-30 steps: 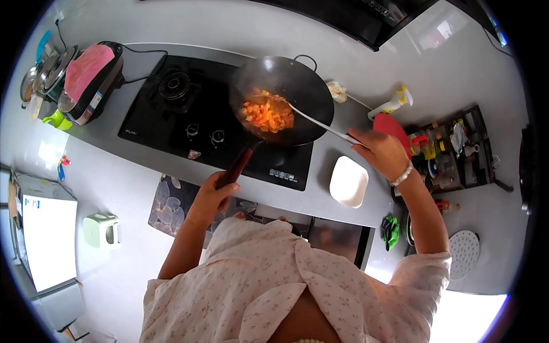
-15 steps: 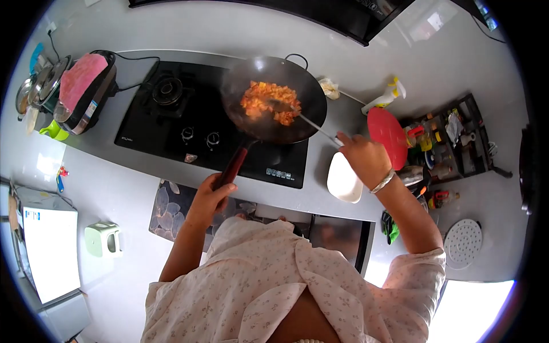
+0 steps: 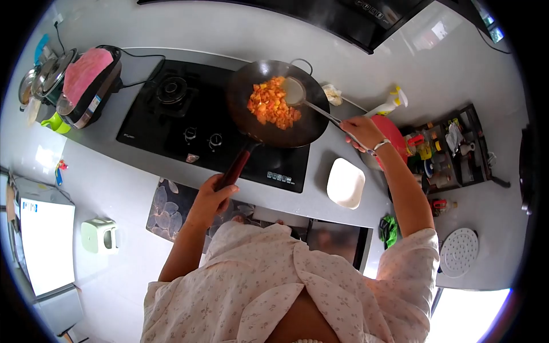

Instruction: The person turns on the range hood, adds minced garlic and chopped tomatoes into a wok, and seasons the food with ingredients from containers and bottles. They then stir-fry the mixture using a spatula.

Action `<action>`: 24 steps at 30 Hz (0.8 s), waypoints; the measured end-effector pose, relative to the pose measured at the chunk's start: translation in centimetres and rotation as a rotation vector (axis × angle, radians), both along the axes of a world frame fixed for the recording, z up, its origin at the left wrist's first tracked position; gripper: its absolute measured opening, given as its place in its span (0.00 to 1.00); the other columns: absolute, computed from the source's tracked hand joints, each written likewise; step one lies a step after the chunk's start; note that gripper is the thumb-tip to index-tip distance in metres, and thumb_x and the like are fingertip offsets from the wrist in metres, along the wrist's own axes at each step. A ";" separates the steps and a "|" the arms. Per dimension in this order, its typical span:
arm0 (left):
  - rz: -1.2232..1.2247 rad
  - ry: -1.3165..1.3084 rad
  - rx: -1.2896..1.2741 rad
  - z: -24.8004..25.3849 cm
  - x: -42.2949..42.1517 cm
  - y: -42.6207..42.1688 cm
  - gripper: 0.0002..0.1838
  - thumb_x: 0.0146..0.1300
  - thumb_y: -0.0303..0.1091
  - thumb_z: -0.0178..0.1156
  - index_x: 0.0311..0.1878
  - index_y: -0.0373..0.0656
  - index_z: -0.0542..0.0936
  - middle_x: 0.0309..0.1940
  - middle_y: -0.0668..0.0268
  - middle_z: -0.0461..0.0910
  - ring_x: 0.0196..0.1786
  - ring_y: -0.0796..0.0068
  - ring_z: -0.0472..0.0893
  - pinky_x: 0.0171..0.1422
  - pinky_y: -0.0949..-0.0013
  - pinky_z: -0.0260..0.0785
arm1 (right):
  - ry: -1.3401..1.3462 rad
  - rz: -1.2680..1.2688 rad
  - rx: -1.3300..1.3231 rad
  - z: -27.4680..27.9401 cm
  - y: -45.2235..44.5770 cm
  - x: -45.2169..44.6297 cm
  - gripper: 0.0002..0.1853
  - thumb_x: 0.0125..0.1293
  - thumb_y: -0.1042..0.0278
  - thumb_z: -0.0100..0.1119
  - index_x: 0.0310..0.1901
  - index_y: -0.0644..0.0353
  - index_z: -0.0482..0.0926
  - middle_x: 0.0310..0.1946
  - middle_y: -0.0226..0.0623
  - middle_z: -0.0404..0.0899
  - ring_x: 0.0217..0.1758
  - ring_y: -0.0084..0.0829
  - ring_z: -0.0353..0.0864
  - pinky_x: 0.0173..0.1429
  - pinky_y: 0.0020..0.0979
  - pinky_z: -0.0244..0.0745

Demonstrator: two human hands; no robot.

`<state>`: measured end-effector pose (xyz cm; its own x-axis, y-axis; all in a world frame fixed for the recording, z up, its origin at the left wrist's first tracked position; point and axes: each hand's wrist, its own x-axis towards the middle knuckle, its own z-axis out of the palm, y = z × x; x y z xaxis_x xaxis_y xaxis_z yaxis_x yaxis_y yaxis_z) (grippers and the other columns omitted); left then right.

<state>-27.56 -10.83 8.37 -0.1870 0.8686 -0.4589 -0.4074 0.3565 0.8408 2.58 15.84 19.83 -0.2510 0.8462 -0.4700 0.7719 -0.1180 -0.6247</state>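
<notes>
1. Your left hand [image 3: 214,200] has its fingers around the wok handle [image 3: 237,167]; the wok [image 3: 309,127], on the stove [image 3: 166,126], is probably heavy and hot, so hold only there.
2. Your right hand [image 3: 366,132] grips the ladle [image 3: 295,92], likely light, stiff.
3. Diced food [image 3: 271,104] beside its bowl looks soft.

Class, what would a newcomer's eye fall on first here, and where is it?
First, the bright orange chopped food in the dark wok on the black hob. Next, the left hand on the wok's red-brown handle and the right hand holding a ladle, its bowl beside the food. Then the white dish, right of the hob.
</notes>
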 end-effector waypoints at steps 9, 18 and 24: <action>-0.037 -0.029 0.025 -0.2 -0.1 -0.1 0.23 0.56 0.34 0.69 0.50 0.34 0.73 0.19 0.72 0.69 0.15 0.87 0.66 0.16 0.83 0.51 | -0.272 0.721 1.065 -0.5 -3.5 -2.2 0.15 0.61 0.61 0.61 0.50 0.50 0.80 0.28 0.38 0.80 0.30 0.42 0.81 0.36 0.41 0.78; -0.028 0.007 -0.005 -0.7 -0.1 0.1 0.24 0.57 0.34 0.67 0.53 0.34 0.72 0.24 0.71 0.73 0.18 0.87 0.69 0.17 0.83 0.53 | -0.529 0.805 1.050 6.5 -12.1 1.3 0.17 0.56 0.64 0.65 0.49 0.48 0.80 0.26 0.30 0.75 0.26 0.32 0.79 0.28 0.32 0.76; -0.030 -0.020 0.016 -0.8 0.0 0.0 0.22 0.58 0.33 0.65 0.53 0.33 0.72 0.30 0.66 0.80 0.17 0.86 0.68 0.16 0.83 0.53 | -0.589 0.800 0.998 7.4 -13.8 1.4 0.19 0.53 0.66 0.66 0.49 0.50 0.80 0.24 0.30 0.74 0.26 0.31 0.79 0.29 0.31 0.76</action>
